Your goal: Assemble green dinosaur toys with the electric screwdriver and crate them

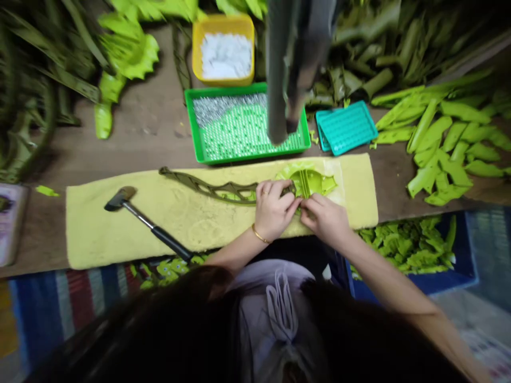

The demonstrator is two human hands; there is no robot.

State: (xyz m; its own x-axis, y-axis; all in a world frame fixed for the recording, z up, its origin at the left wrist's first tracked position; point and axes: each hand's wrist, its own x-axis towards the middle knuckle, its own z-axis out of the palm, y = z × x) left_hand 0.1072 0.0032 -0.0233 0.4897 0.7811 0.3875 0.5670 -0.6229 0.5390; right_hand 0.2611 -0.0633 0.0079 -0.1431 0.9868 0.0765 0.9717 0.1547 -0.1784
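My left hand [274, 208] is closed over the right end of a long, curved olive-green plastic piece [215, 190] with a ribbed, lattice-like inside. Against that end lies a lime-green hollow plastic shell [317, 182] with a jagged edge and thin upright ribs. My right hand [325, 218] pinches at the shell's near edge, its fingertips meeting those of the left; whatever sits between them is too small and covered to make out. Both pieces rest on a yellow cloth pad [223, 229]. A hammer [149, 223] with a black grip lies on the pad's left part.
Behind the pad stand a green tray [194, 133] of small metal pins, a yellow tub [195, 53] of white bits and teal trays [347, 127]. A dark machine part [281, 74] hangs overhead. Lime-green pieces [447, 143] pile up right; a blue bin [465, 260] stands below.
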